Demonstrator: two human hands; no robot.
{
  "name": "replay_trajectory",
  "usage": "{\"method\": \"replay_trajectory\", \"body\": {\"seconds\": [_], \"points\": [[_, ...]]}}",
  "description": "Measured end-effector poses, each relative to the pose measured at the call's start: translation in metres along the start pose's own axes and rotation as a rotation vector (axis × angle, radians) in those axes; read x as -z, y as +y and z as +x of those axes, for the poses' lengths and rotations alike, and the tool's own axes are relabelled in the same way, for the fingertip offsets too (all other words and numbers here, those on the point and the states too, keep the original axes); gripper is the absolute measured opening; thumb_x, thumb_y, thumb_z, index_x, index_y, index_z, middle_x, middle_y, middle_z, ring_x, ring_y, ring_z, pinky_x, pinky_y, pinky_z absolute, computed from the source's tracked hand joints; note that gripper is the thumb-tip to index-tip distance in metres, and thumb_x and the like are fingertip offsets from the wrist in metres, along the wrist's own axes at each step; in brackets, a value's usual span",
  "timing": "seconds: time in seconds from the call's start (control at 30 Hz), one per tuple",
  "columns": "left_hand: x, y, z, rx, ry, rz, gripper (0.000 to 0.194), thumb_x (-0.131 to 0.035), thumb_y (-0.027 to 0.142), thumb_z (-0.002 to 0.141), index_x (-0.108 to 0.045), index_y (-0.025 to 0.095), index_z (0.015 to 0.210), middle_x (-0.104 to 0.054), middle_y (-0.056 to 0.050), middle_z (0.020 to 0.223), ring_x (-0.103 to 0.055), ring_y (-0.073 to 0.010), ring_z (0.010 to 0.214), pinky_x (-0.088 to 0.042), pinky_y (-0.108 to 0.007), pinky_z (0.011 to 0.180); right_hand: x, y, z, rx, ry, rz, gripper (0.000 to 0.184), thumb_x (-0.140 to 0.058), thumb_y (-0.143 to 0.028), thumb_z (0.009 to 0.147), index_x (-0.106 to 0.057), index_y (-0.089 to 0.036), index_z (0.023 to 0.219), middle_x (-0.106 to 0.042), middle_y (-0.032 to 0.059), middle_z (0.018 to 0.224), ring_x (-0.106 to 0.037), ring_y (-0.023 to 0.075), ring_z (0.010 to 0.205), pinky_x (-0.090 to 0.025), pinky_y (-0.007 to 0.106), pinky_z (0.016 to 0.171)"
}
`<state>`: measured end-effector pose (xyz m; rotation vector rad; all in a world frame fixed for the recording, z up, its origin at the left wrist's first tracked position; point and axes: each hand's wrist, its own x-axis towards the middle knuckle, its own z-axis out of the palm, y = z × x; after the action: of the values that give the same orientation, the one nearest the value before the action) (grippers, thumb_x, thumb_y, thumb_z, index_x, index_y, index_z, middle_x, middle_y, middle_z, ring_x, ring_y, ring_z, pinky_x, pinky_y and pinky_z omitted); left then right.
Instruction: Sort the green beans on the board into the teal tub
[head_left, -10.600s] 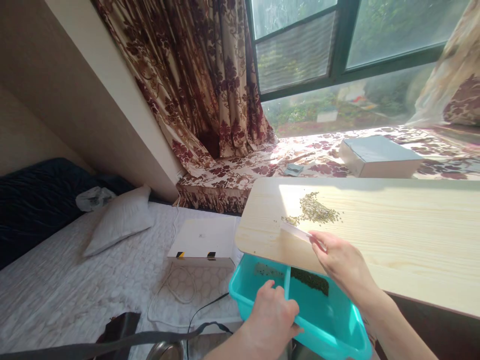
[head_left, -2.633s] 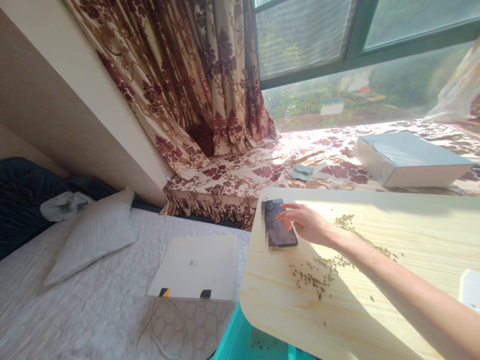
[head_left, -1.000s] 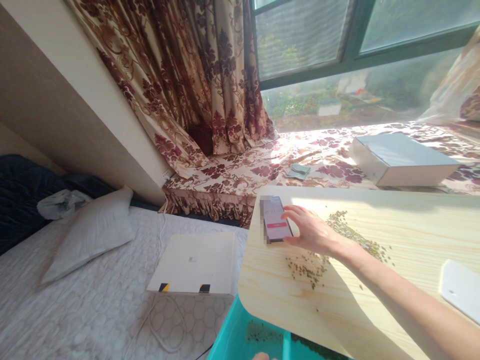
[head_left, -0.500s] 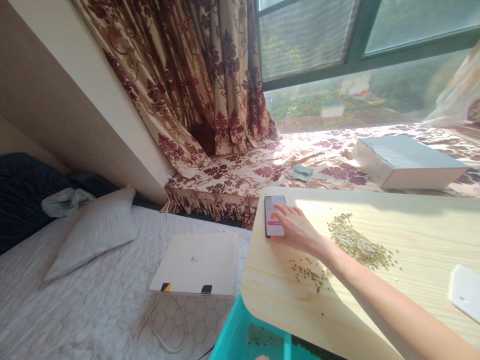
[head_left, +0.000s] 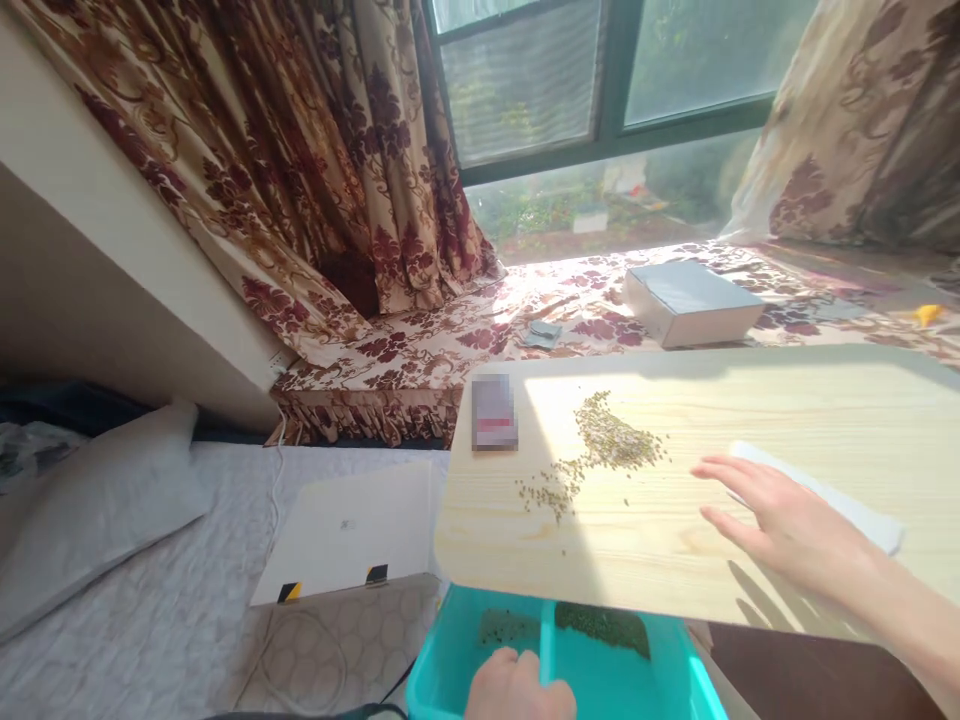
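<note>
My right hand (head_left: pixel 784 520) is over the pale wooden table (head_left: pixel 667 555), fingers apart and holding nothing. Partly hidden beneath it lies a flat white object (head_left: pixel 862 515). Small greenish-brown seeds or beans (head_left: pixel 611 440) form a loose heap left of that hand, with a thinner scatter trailing left. A phone (head_left: pixel 494 412) lies face up near the table's left end. At the lower edge my left hand (head_left: pixel 517 690) is closed over the turquoise two-compartment bin (head_left: pixel 439 655), near its divider; what it holds, if anything, is hidden. Dark green grains (head_left: pixel 604 628) lie in the right compartment, a few in the left.
A white box (head_left: pixel 694 300) and a small folded grey-green item (head_left: pixel 542 334) sit on the floral-covered window ledge (head_left: pixel 420 350). Left of the table, a flat white box (head_left: pixel 352 530), a cable (head_left: pixel 307 615) and a pillow (head_left: pixel 112 500) are on the bed.
My right hand has left the phone and moved right, to the white object. The view has turned right, showing more table and bin. My left hand now shows more fully.
</note>
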<state>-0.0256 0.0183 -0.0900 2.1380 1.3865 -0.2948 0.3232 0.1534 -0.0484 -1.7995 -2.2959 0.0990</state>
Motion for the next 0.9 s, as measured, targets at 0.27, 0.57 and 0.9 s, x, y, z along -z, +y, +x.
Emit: {"method": "replay_trajectory", "body": {"seconds": [0.27,0.57,0.9], "points": [[0.026,0.048,0.004,0.078,-0.1,0.077,0.032,-0.079,0.041,0.077,-0.072,0.02,0.1,-0.066,-0.01,0.098,-0.06,-0.0314,0.096,-0.044,-0.035,0.078,-0.001,0.048,-0.044,-0.259,-0.001,-0.119,0.062,-0.053,-0.066,0.073,-0.068,-0.023,0.115,-0.062,0.0246,0.134,-0.058,0.0414,0.124,-0.05,0.056,0.094],[0.039,0.066,-0.009,0.093,0.04,0.007,0.033,-0.078,0.05,0.081,-0.073,0.019,0.092,-0.066,-0.007,0.096,-0.061,-0.0279,0.097,-0.046,-0.034,0.081,-0.026,0.033,-0.128,0.04,0.087,-0.154,0.058,-0.053,-0.037,0.072,-0.067,-0.019,0.125,-0.062,0.0209,0.136,-0.057,0.0367,0.126,-0.05,0.05,0.1],[0.04,0.07,-0.021,0.068,0.063,0.016,0.031,-0.077,0.049,0.083,-0.072,0.019,0.09,-0.066,-0.008,0.095,-0.061,-0.0285,0.098,-0.048,-0.036,0.084,0.051,-0.068,-0.061,-0.164,-0.047,0.073,0.042,-0.039,-0.024,0.088,-0.066,-0.027,0.119,-0.078,0.0044,0.085,-0.073,0.0242,0.074,-0.05,0.031,0.059]]}}
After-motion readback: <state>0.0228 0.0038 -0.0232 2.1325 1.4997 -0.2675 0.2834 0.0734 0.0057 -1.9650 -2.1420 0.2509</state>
